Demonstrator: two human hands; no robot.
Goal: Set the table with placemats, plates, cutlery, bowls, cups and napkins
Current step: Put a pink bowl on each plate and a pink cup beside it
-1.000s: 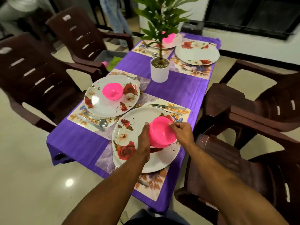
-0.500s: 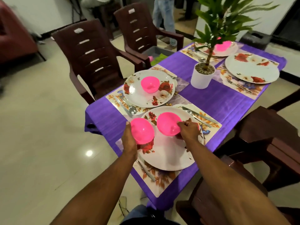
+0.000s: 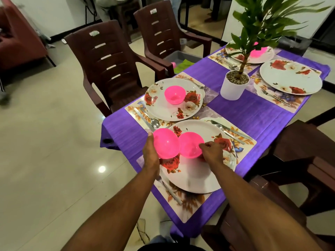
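Observation:
My left hand (image 3: 150, 154) grips a pink bowl (image 3: 165, 144) held tilted above the near floral plate's left edge. My right hand (image 3: 211, 153) pinches the rim of a second pink bowl (image 3: 190, 144) low over the near plate (image 3: 195, 176). That plate lies on a floral placemat (image 3: 188, 203) with a knife and spoon (image 3: 228, 130) on its far side and cutlery (image 3: 169, 192) on its near side. A third pink bowl (image 3: 175, 94) stands on the plate behind (image 3: 172, 111). Two more plates (image 3: 290, 77) sit at the far end, one with a pink bowl (image 3: 258, 51).
A potted plant in a white pot (image 3: 233, 86) stands mid-table on the purple cloth (image 3: 253, 113). Brown plastic chairs (image 3: 108, 66) line the left side, another chair (image 3: 299, 160) is at my right. A grey bin with green cloth (image 3: 183, 60) sits on a far chair.
The stacked pink bowls have come apart: my left hand carried one off to the left, my right hand keeps the other over the near plate. The view shifted left.

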